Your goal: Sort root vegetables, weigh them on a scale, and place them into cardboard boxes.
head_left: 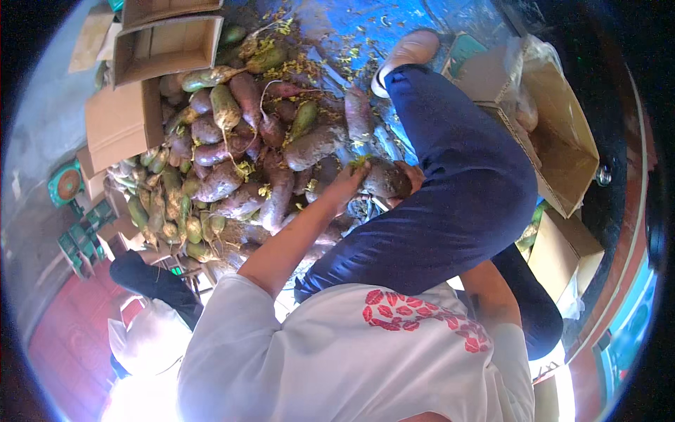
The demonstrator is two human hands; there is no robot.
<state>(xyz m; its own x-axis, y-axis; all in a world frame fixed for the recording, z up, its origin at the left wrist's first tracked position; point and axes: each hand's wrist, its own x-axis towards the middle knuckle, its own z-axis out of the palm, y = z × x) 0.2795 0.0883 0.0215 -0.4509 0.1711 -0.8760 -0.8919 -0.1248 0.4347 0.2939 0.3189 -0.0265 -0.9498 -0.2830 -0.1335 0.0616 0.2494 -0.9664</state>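
A large dark purple radish (385, 180), with a tuft of green at its leaf end, is held up in front of my bent knee. My left hand (347, 186) is closed round its left end, fingers at the green tuft. At its other end, my right hand (414, 176) is closed against it, mostly hidden by my thigh. Something small and pale shows under the radish; I cannot tell what it is. Just beyond stands another purple radish (358, 116), and a thick muddy one (314, 146) lies left of it.
A heap of purple and green radishes (218, 184) spreads on the left. Cardboard boxes (125, 121) border it. An open, plastic-lined carton (562, 126) stands to the right. Yellow leaf scraps litter the blue floor covering (337, 24). Another person (151, 337) is at the lower left.
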